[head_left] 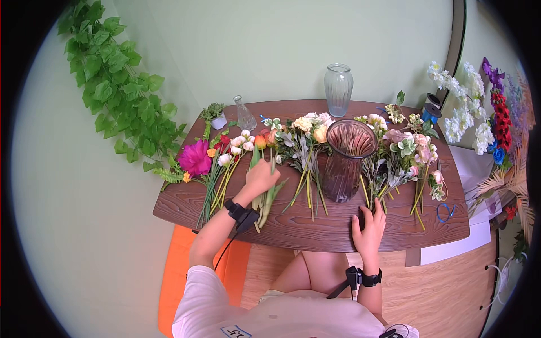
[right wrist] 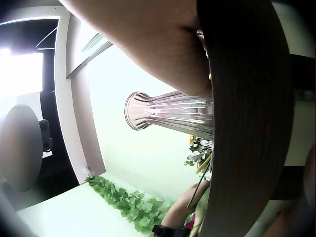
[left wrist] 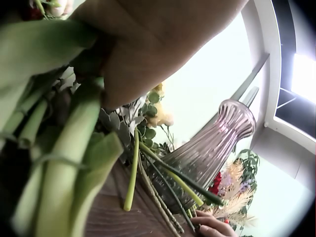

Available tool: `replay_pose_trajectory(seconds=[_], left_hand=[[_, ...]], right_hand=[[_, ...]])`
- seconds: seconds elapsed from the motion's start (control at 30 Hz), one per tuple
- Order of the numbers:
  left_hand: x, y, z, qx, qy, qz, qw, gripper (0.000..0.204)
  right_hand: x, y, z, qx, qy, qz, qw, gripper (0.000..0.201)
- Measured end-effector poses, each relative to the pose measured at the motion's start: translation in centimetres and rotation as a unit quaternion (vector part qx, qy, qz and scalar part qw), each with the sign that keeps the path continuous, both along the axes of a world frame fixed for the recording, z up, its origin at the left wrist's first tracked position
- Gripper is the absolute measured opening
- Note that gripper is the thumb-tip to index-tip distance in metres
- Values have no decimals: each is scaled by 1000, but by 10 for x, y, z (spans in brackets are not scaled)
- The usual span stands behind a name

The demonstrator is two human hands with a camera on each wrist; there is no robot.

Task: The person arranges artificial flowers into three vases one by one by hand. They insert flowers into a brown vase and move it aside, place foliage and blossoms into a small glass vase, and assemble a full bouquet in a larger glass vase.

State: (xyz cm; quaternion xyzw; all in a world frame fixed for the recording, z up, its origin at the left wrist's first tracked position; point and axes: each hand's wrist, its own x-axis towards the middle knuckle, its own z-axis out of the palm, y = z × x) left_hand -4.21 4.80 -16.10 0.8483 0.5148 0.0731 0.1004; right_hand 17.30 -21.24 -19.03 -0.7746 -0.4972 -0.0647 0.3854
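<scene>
My left hand [head_left: 262, 177] grips a bunch of orange tulips [head_left: 260, 142] by the thick green stems, just below the blooms. Broad leaves and pale stems [left wrist: 64, 163] fill the near side of the left wrist view, with the palm over them. Beside the bunch lie the white-pink flowers [head_left: 236, 143]. My right hand [head_left: 369, 230] rests at the table's front part, fingers extended, fingertips right at the stem ends of a grey-leaved bunch [head_left: 389, 172]. Between the hands stands a purple ribbed glass vase [head_left: 345, 169], upright; its mouth shows no flowers in it.
Cream and peach flowers [head_left: 315, 127] lie behind the vase. At the back stand a clear vase [head_left: 338, 90], a small glass bottle [head_left: 244, 115] and a potted succulent [head_left: 216, 115]. A magenta bloom [head_left: 195, 158] lies left; blue wire [head_left: 446, 213] and spools [head_left: 431, 110] lie right.
</scene>
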Motion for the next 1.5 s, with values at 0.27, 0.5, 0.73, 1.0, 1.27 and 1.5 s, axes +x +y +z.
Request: replay_pose_trajectory(seconds=[0.27,0.5,0.73,1.0,1.27,1.5], left_hand=[[-44,21,-12,-4,-319,-32,947,23],[-59,6,16,-39,-484,9,874,24],[-100,28,21,4,-424,39,905,35],[-114,32,-6,-37,-305,68,949,48],[-64,53,17,127,-180,-82,972,22],[-15,82,14,96,-52,9,994,21]], right_hand=[[0,1,-2,0,2,1,1000,30],[0,0,-1,0,-6,0,1000,30],[0,0,-1,1,-4,0,1000,29],[-1,1,-2,-5,-8,-1,1000,30],[-2,1,-2,-6,-18,-4,1000,30],[-1,1,-3,-3,-9,-3,1000,29]])
